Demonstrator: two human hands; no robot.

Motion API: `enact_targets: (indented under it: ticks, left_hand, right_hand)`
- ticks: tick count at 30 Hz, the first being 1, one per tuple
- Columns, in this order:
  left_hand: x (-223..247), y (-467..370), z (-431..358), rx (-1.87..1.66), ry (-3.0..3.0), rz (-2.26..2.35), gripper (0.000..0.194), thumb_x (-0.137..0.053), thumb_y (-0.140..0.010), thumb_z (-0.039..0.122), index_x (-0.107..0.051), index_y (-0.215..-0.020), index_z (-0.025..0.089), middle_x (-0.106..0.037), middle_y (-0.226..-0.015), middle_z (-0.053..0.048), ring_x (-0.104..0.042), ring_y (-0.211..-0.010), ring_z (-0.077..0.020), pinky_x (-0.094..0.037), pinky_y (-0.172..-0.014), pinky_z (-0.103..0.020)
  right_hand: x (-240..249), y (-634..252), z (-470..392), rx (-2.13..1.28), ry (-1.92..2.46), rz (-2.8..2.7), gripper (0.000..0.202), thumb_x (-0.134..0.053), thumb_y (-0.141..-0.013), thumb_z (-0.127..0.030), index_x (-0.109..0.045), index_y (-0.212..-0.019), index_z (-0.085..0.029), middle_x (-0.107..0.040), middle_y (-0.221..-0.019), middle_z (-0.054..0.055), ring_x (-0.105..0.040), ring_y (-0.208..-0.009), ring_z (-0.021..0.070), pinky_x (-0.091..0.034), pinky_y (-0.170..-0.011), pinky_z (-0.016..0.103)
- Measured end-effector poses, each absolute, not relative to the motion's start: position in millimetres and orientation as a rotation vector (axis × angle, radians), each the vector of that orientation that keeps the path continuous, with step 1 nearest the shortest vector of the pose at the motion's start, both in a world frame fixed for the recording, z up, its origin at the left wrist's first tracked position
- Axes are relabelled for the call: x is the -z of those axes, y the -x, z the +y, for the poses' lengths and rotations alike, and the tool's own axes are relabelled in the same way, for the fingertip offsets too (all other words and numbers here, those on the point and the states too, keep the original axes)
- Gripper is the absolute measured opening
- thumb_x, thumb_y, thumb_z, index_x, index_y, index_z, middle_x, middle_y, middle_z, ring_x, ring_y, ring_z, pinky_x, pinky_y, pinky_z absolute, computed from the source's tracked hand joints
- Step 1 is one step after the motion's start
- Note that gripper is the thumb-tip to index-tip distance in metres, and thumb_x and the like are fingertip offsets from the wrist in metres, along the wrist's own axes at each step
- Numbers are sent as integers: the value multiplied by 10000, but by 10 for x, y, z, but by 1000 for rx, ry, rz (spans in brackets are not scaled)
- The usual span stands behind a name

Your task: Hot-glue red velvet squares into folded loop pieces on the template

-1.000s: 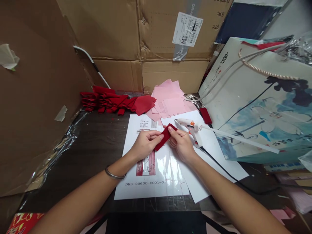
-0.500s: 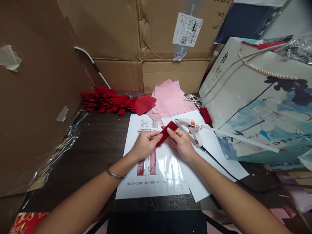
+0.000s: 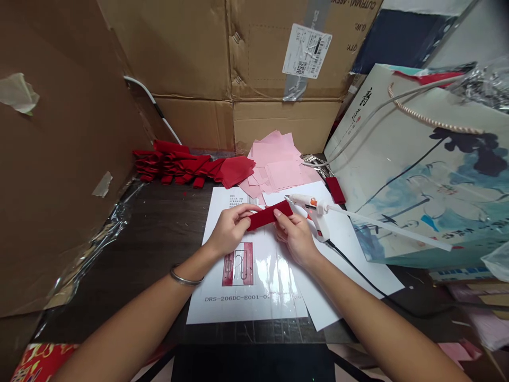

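Observation:
A dark red fabric strip (image 3: 263,217) is stretched between my two hands above the white sheets. Its left end is pinched by my left hand (image 3: 230,228), thumb in front and fingers behind. My right hand (image 3: 293,231) grips the strip near its right end, with the thumb pressed on the face. Just right of that hand lies a white glue gun (image 3: 316,212), its nozzle close to the strip's right end and a glue stick (image 3: 389,228) poking out of its back. Under my hands is a printed sheet (image 3: 214,310) with a picture of red pieces.
Folded red fabric pieces (image 3: 170,164) are heaped at the back left, beside pink squares (image 3: 278,159). Metal clips (image 3: 318,164) and a small red piece (image 3: 335,190) lie by a large paper bag (image 3: 429,175). Cardboard (image 3: 191,53) walls the back and left. A black cord (image 3: 358,270) runs rightward.
My left hand has moved slightly left and up. The red strip has turned from a steep slant to nearly level, and more of its length shows between my hands.

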State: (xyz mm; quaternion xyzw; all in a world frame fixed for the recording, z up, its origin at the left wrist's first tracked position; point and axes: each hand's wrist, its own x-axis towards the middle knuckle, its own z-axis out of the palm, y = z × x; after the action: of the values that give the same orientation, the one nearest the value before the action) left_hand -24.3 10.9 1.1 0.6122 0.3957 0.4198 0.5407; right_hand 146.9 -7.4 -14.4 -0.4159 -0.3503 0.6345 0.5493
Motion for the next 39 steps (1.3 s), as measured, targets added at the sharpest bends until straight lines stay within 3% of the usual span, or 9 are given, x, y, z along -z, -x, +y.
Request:
enact_targets:
  ticks: [6, 13, 19, 22, 27, 32, 39]
  left_hand:
    - [-51, 208, 131, -988, -1284, 1048, 298, -675, -800, 347, -673, -978, 107, -694, -690, -34, -665, -546, -131, -556, -560, -237]
    - [-71, 231, 153, -1015, -1125, 931, 368, -758, -738, 339, -696, -999, 86, -755, -830, -94, -731, -664, -187, -607, -649, -279]
    - [-20, 250, 169, -1111, -1161, 900, 319, -592, -880, 372, -684, -1042, 114, -747, -965, -112, -734, -817, -223, -608, -713, -324]
    - [-32, 268, 175, -1205, -1449, 1005, 332, -502, -941, 382, -669, -1087, 135, -701, -1139, -124, -688, -1007, -232, -586, -811, -341]
    - [-68, 308, 177, -1146, -2415, 1017, 478, -693, -824, 331, -596, -1261, 161, -657, -1248, -118, -605, -1132, -269, -510, -966, -432]
    - [-32, 318, 181, -1051, -2710, 1043, 378, -589, -876, 200, -606, -1248, 139, -724, -1040, -102, -652, -943, -226, -561, -802, -368]
    - [-59, 374, 219, -1083, -2796, 1095, 403, -607, -877, 249, -602, -1268, 151, -726, -1075, -85, -635, -925, -223, -543, -778, -345]
  right_hand:
    - [163, -1485, -58, -1486, 998, -852, 370, -719, -789, -478, -605, -638, -160, -364, -414, -77, -257, -379, 47, -152, -419, 248]
    - [139, -1479, -52, -1503, 978, -844, 342, -696, -812, -482, -607, -701, -170, -335, -411, -96, -237, -381, 46, -152, -411, 234]
    - [128, -1485, -53, -1498, 1004, -826, 322, -686, -816, -493, -590, -754, -193, -385, -395, -92, -275, -359, 62, -171, -400, 237]
    - [125, -1492, -53, -1489, 1019, -850, 330, -662, -839, -492, -571, -723, -196, -397, -371, -87, -286, -343, 66, -185, -395, 239]
    - [138, -1510, -57, -1476, 1058, -936, 398, -627, -858, -519, -553, -649, -189, -412, -332, -70, -306, -312, 67, -211, -384, 238]
    - [154, -1511, -64, -1460, 1060, -1001, 386, -643, -843, -529, -592, -685, -181, -422, -334, -73, -320, -295, 65, -212, -362, 231]
    - [145, -1500, -80, -1439, 1072, -1026, 386, -608, -861, -546, -630, -736, -181, -418, -333, -73, -313, -306, 71, -233, -369, 230]
